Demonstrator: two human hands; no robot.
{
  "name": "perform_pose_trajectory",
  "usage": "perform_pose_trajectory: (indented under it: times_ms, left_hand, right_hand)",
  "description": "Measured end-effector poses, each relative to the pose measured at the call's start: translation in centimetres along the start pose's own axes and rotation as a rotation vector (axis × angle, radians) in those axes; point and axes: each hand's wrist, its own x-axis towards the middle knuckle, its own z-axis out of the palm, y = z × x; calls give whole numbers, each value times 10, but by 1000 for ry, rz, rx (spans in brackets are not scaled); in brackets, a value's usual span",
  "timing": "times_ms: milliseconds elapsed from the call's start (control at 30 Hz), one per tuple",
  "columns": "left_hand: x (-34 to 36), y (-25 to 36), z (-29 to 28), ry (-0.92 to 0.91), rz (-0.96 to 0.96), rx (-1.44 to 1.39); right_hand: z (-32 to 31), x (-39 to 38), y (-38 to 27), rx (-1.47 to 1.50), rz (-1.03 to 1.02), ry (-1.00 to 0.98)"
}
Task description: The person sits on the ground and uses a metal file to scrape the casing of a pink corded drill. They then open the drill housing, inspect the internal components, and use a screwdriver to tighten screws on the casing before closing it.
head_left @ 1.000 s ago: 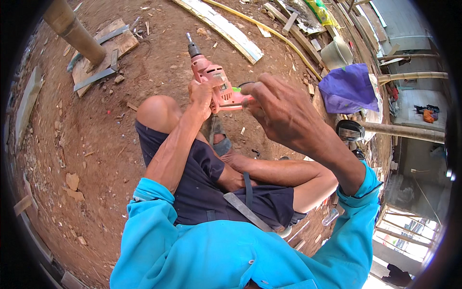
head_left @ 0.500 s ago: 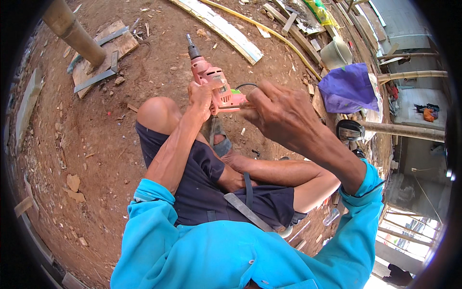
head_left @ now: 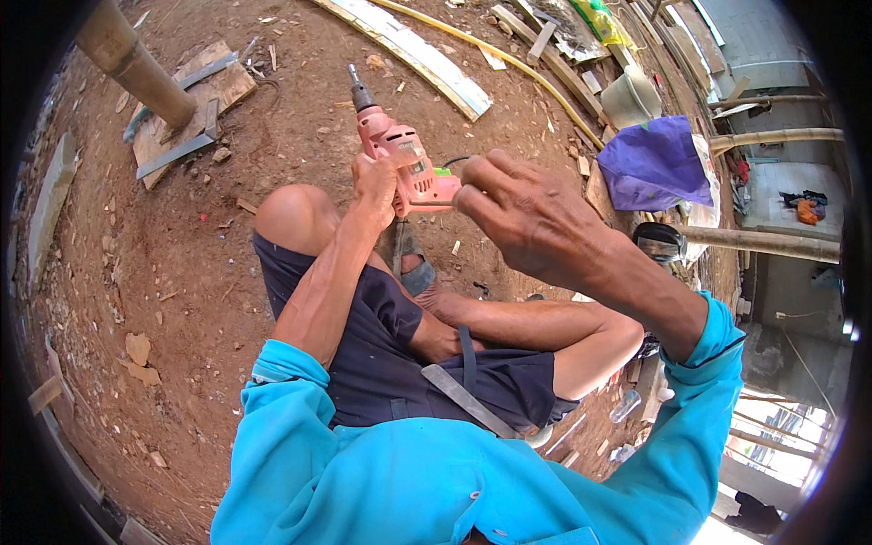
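Note:
A pink power drill (head_left: 389, 136) with a dark chuck and a metal tip points up and away from me. My left hand (head_left: 374, 186) is wrapped round its body from the left side. My right hand (head_left: 522, 213) is at the right end of the drill's handle, fingers curled and pinched together. What they grip, if anything, is hidden from this side. A bit of green shows on the drill, and a dark cord (head_left: 454, 162) curves behind the right fingers. Across my lap lies a flat grey metal strip (head_left: 468, 401).
A bamboo post (head_left: 136, 68) stands at far left beside a board (head_left: 213, 95) with metal angle pieces. Ahead lie a white plank (head_left: 409, 56) and a yellow hose (head_left: 509, 59). To the right are a purple bag (head_left: 654, 168), a pale bucket (head_left: 631, 98) and bamboo poles (head_left: 763, 245).
My right hand has shifted slightly right, and its forearm has swung outward. A thin rod seen along the drill's handle before no longer shows. My left hand keeps its hold on the drill.

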Motion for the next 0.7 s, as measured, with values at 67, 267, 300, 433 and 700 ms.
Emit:
perform_pose_trajectory:
  times_ms: [67, 267, 300, 433, 700]
  left_hand:
    - [0, 0, 0, -6, 5, 3]
    - [-6, 5, 4, 23, 9, 84]
    - [-5, 3, 4, 18, 14, 72]
    - [0, -2, 2, -1, 25, 3]
    - [1, -5, 1, 29, 89, 50]
  right_hand:
    - [0, -1, -2, -38, 47, -92]
    - [-2, 0, -8, -17, 227, -157]
    - [0, -2, -3, -9, 154, -82]
    - [-4, -4, -2, -181, -177, -71]
    - [-5, 1, -13, -21, 347, -258]
